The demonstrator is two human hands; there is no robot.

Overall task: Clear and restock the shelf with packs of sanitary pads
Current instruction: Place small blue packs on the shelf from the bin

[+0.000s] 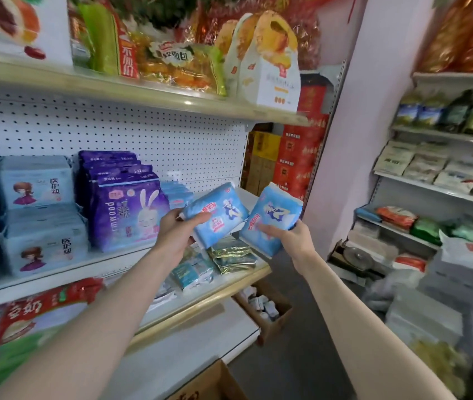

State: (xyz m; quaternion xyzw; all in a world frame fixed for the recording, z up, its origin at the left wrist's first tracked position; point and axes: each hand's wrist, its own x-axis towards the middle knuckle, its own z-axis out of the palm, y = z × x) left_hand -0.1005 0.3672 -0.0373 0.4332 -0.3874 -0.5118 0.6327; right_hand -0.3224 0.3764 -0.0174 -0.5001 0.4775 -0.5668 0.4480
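Shop shelf [65, 269] part stocked (purple packs [127, 215] left of the fingers, bare gap just behind them); left hand [176, 226] grips one blue pack [218, 215], right hand [287, 236] grips a second blue pack [270, 217], neither shelved yet, so restocking is likely midway.

head cam | faces forward-down | close to shelf [131, 255] | single view

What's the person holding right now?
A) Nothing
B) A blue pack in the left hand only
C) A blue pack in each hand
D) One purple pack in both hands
C: the left hand grips a blue pack, and the right hand grips a second blue pack.
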